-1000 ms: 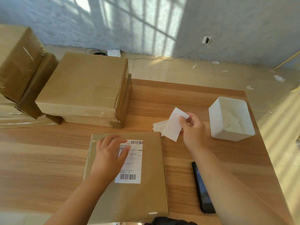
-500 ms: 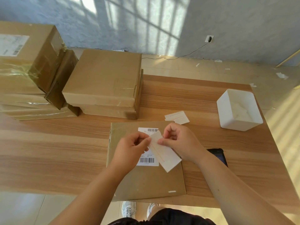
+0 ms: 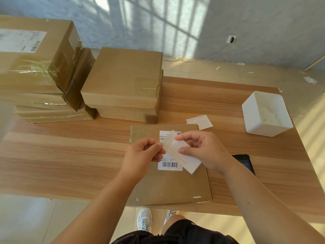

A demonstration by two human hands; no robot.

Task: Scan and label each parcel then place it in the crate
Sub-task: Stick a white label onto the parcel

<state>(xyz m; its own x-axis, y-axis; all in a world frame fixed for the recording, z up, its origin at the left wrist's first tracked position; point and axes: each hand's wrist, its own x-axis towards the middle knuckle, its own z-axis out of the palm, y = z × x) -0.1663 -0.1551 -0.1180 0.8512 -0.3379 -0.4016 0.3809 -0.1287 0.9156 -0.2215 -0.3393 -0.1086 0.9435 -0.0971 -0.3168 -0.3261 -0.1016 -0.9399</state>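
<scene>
Parcels number at least five, all brown cardboard. Largest is the taped box (image 3: 35, 55) at the far left, bearing one white barcode label and resting on flatter cartons whose count I cannot settle. Next to it stands a stack of two boxes (image 3: 123, 81). Nearest the person lies one flat parcel (image 3: 168, 182) at the front edge of the table, with one printed shipping label (image 3: 169, 163) stuck on its top face, partly hidden by the hands.

One white square tub (image 3: 263, 118) sits at the right side of the table, something pale inside it. One dark handheld device (image 3: 244, 162) lies just right of the flat parcel, half covered by the right forearm. Two or three loose white slips (image 3: 199, 121) rest between the flat parcel and the tub.

One white sticker sheet (image 3: 182, 155) is held over the flat parcel: the left hand (image 3: 142, 155) pinches its upper-left corner between thumb and forefinger, and the right hand (image 3: 205, 152) grips its right edge, fingers curled around it.

Pale striped wood forms the table (image 3: 61, 155). Beyond it lie a tan tiled floor (image 3: 228, 73) scattered with white scraps, and a grey wall (image 3: 263, 23) carrying window-bar shadows and one socket with a cable.
</scene>
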